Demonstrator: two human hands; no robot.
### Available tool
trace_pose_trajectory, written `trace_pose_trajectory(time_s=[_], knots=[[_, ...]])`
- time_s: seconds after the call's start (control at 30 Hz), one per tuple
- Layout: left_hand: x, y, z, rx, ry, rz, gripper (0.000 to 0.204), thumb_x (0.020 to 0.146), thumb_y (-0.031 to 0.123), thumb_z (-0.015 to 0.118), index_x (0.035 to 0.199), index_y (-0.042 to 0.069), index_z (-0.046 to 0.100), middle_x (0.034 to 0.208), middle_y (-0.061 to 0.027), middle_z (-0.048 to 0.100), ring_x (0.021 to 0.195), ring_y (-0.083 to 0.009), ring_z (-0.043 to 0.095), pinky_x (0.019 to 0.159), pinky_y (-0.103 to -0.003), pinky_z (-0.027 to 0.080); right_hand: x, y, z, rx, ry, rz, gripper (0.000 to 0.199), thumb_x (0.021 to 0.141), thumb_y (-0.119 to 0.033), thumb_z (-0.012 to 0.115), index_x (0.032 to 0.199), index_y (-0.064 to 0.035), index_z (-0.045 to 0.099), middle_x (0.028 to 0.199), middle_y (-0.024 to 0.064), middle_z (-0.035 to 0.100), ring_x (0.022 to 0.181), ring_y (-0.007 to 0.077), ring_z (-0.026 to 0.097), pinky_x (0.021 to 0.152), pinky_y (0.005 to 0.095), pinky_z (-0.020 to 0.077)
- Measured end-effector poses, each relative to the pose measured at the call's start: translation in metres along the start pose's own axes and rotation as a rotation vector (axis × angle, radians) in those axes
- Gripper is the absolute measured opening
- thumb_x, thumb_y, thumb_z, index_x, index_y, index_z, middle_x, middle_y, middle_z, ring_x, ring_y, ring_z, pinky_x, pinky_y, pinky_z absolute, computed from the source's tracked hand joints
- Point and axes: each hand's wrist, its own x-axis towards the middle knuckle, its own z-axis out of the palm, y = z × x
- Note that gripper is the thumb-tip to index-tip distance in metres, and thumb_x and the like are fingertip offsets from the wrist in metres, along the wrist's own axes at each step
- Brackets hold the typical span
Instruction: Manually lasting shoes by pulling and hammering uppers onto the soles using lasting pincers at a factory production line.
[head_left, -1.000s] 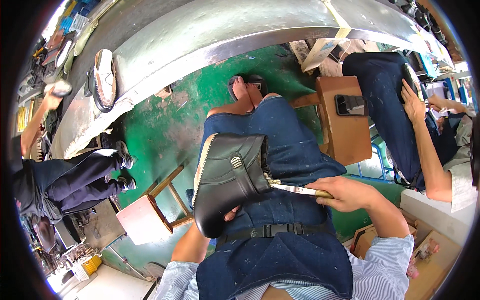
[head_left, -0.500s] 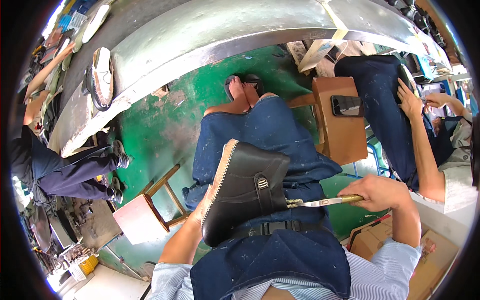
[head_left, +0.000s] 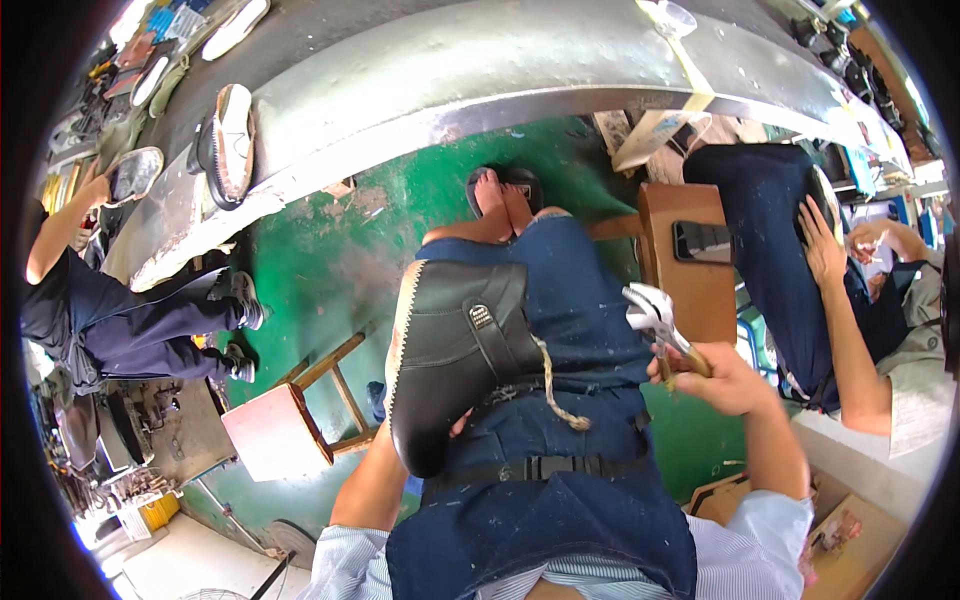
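Note:
A black ankle boot [head_left: 455,330] lies on its side over my lap, its toe toward me. It has a strap with a small metal plate, and a pale zigzag edge runs along the sole side. My left hand [head_left: 462,423] grips it from beneath, mostly hidden by the boot. From the boot's top opening hangs a pale frayed cord [head_left: 550,385], its loose end on my apron [head_left: 570,330]. To the right, my right hand [head_left: 728,380] is closed round the handles of metal pliers [head_left: 655,315]. Their jaws point up and away, apart from boot and cord.
A metal-topped bench [head_left: 480,60] curves across the far side, bearing an unfinished shoe [head_left: 233,145]. A wooden stool [head_left: 280,430] stands left. At right, a phone [head_left: 703,242] lies on a brown seat [head_left: 690,205] beside a co-worker [head_left: 780,230]. Another person [head_left: 130,310] works far left.
The pliers have let go of the cord, which now hangs loose, and my right hand has turned them upward. The boot has moved slightly left. The person at far left now holds a shoe piece.

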Motion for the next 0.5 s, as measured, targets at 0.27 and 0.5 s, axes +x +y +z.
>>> trace_pose_trajectory(time_s=[0.27,0.5], knots=[[0.009,-0.024,-0.001,0.559,-0.037,0.761,0.051,0.087,0.009,0.07,0.131,-0.007,0.05,0.117,-0.0132,0.065,0.108,-0.0193,0.06,0.094,-0.035,0.049,0.13,-0.026,0.071,0.515,0.437,-0.385,0.057,0.081,-0.026,0.081,0.121,0.0017,0.052,0.107,0.004,0.062,0.093,0.0108,0.057,0.085,0.0286,0.0482],[0.007,-0.009,0.027,0.61,-0.192,0.915,0.086,0.083,0.007,0.07,0.152,-0.003,0.019,0.147,-0.0182,0.04,0.136,-0.0262,0.042,0.113,-0.037,0.03,0.17,-0.02,0.084,0.079,0.351,-0.293,0.043,0.081,-0.019,0.076,0.112,0.0009,0.055,0.1,0.0121,0.067,0.092,0.0168,0.064,0.084,0.0328,0.0509]])
